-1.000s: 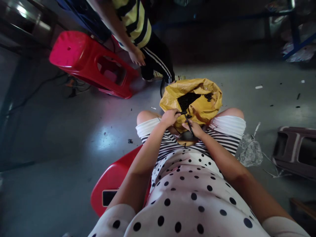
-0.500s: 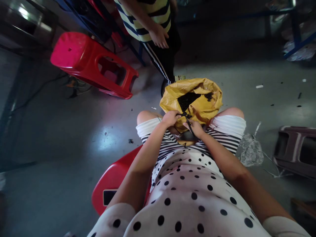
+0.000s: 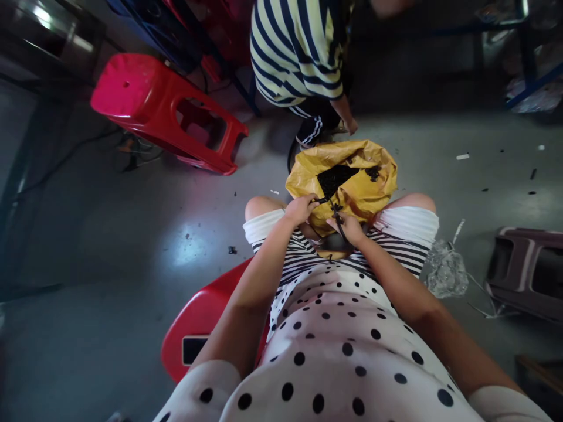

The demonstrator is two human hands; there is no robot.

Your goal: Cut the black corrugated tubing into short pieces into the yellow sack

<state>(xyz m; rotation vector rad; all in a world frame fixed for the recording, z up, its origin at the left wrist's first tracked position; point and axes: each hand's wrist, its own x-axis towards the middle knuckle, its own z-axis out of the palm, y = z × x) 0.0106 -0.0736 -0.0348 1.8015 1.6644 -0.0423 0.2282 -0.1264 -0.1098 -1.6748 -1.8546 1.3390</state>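
Over the near edge of the yellow bag (image 3: 378, 196), between the wearer's knees (image 3: 264, 206), the left hand (image 3: 299, 210) is pinching a small black piece (image 3: 321, 201), its grip pressing closely around it. The right hand (image 3: 350, 227) is holding a slim dark tool (image 3: 338, 221), its grip curling snugly about it. Dark material (image 3: 334, 177) is showing in the bag's mouth. Beyond, a co-worker (image 3: 294, 53) is leaning, a lowered hand (image 3: 350, 125) hanging near the bag's far rim.

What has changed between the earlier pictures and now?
The co-worker has moved rightward in the picture and bent lower, the co-worker's hand now just beyond the yellow bag. The person's left hand and right hand still hold dark items; the bag stays put.
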